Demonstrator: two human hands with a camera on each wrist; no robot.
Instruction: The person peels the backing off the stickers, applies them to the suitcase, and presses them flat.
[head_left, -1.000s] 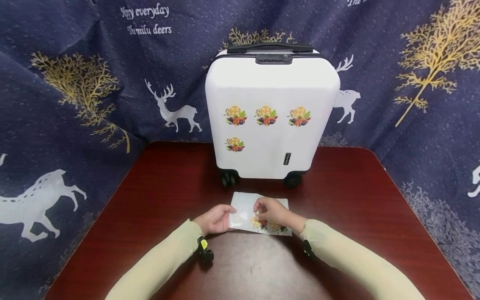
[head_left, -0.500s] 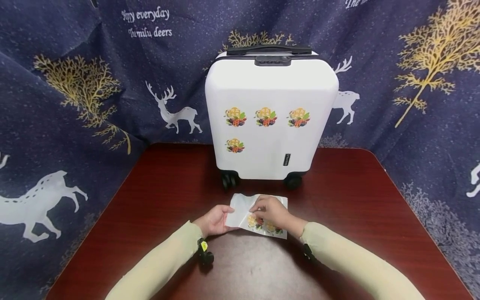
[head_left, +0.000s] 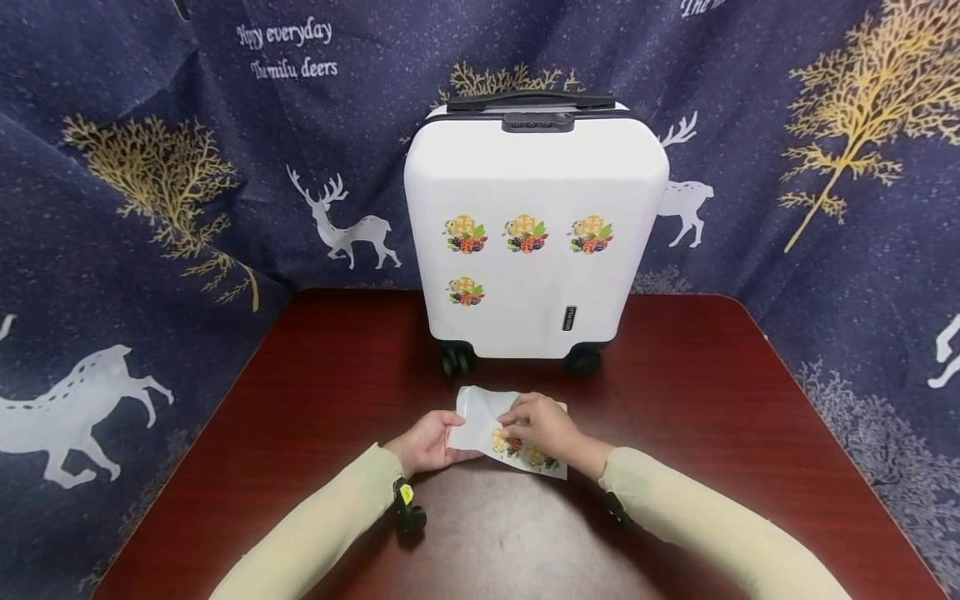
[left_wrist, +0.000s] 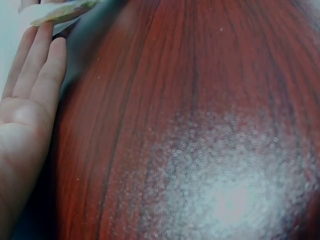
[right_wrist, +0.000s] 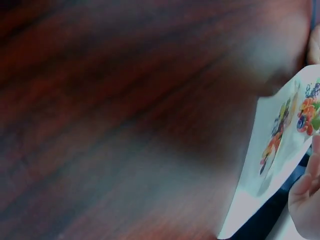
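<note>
A white sheet of fruit stickers (head_left: 468,435) is raised at its left end and bent along a crease. My left hand (head_left: 432,439) grips that end, thumb on top and fingers beneath; in the left wrist view, the long fingers (left_wrist: 37,70) reach under the sheet. Over the sheet's middle, my right hand (head_left: 546,427) pinches with thumb and index finger at the upper left of a fruit sticker (head_left: 513,443). Another sticker (head_left: 542,458) lies to its right. In the right wrist view, the right fingers (right_wrist: 307,195) are beside the sheet's edge, only partly in frame.
A white suitcase (head_left: 536,196) stands upright at the back of the dark red table (head_left: 337,358). Its front bears three stickers in a row and one sticker (head_left: 466,292) below at left. Behind it hangs a blue deer-patterned cloth (head_left: 247,133).
The sheet has shifted a little left and creased, its left part bending upward. My right fingertips have moved slightly left along it, to the sticker's edge. The left hand keeps its grip.
</note>
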